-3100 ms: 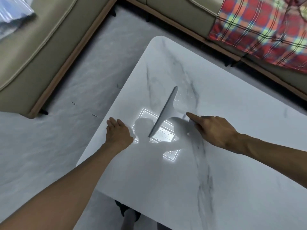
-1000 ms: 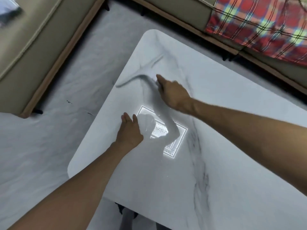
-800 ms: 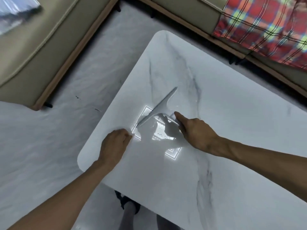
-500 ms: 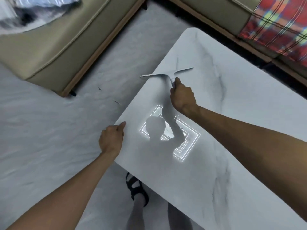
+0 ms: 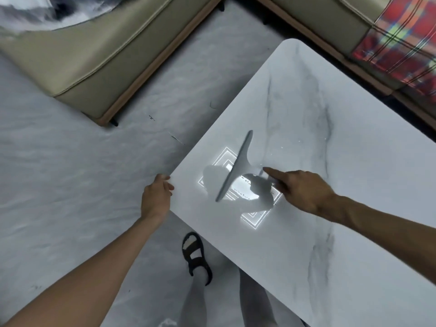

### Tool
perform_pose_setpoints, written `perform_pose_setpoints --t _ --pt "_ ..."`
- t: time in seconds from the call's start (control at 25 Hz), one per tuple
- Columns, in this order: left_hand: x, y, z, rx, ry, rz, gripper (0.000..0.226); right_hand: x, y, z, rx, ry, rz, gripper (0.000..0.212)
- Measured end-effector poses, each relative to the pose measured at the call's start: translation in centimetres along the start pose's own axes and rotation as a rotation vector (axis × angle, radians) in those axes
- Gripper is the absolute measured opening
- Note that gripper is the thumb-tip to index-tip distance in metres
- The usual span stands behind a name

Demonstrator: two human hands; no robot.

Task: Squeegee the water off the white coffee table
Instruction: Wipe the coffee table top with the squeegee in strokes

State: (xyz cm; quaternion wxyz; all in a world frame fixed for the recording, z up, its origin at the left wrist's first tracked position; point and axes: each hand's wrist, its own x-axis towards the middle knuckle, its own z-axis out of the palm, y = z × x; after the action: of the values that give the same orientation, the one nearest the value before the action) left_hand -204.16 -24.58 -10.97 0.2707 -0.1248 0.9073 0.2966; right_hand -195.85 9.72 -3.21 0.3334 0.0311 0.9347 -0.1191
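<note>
Right hand [image 5: 304, 192] is closed around the squeegee [image 5: 236, 167] handle, index finger stretched out along it toward the blade. The handle itself is mostly hidden under the hand and blends into the reflection. The blade runs diagonally, far end up and to the right, near end down and to the left. It sits on the table [image 5: 354, 161] surface, near the table's left edge, just over the bright square light reflection [image 5: 252, 213] in the glossy top.

Left hand [image 5: 157, 197] grips the table's left edge, fingers curled over the rim, thumb side up. It holds nothing else.

A few small glints on the top, to the right of the blade, could be droplets; too small to be sure. The table is white marble-look with grey veins and a rounded far corner.

Floor [image 5: 70, 185] is pale grey, with a few dark specks near the table edge. A beige sofa [image 5: 106, 50] stands at upper left and another section runs along the top right, with a red plaid cloth [image 5: 401, 38] draped on it. A foot in a black sandal [image 5: 195, 256] stands below the table's near-left edge.
</note>
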Motion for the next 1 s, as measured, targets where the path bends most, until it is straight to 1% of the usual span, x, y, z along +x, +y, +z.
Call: perform_pose_setpoints --t 0.08,0.16,0.24,0.32,0.4,0.48,0.56,0.68,0.76,0.84,0.92,1.0 --pt "-0.1 -0.5 -0.6 0.031 -0.007 0.056 0.040 0.8 -0.7 -1.0 0.076 0.109 -0.004 0.047" --pt "0.1 -0.9 -1.1 0.046 -0.027 0.037 0.051 3.3 -3.8 -1.2 0.239 0.227 0.016 0.045" --pt "0.3 -1.4 -1.7 0.060 -0.087 -0.011 0.058 6.1 -8.0 -0.6 0.302 0.251 0.034 0.044" --pt "0.3 -2.0 -2.2 0.146 -0.193 0.005 0.059 7.1 -10.7 1.2 0.270 0.259 0.031 0.045" --pt "0.3 -2.5 -2.9 0.191 -0.268 0.037 0.060 6.1 -11.4 3.4 0.221 0.213 0.008 0.047" --pt "0.3 -2.9 -3.4 0.165 -0.296 0.010 0.061 4.0 -9.8 4.9 0.166 0.175 -0.005 0.048" --pt "0.0 -3.0 -3.6 0.110 -0.318 -0.045 0.059 1.6 -7.2 5.4 0.038 0.122 -0.025 0.050" --pt "-0.4 -3.2 -3.7 0.041 -0.361 -0.060 0.051 -2.0 -3.7 4.4 -0.107 0.065 -0.008 0.049" --pt "-0.5 -3.4 -3.8 -0.020 -0.313 -0.077 0.047 -3.0 -3.4 3.7 -0.091 0.091 -0.053 0.048" --pt "-0.2 -3.8 -4.2 -0.077 -0.204 -0.110 0.045 -1.7 -5.8 3.4 -0.021 0.103 -0.187 0.053" --pt "0.0 -4.5 -4.5 -0.076 -0.114 -0.127 0.049 1.3 -10.2 3.9 0.063 0.046 -0.287 0.052" --pt "0.2 -5.2 -4.6 -0.037 -0.062 -0.118 0.052 4.0 -14.2 5.1 0.094 -0.020 -0.332 0.044"
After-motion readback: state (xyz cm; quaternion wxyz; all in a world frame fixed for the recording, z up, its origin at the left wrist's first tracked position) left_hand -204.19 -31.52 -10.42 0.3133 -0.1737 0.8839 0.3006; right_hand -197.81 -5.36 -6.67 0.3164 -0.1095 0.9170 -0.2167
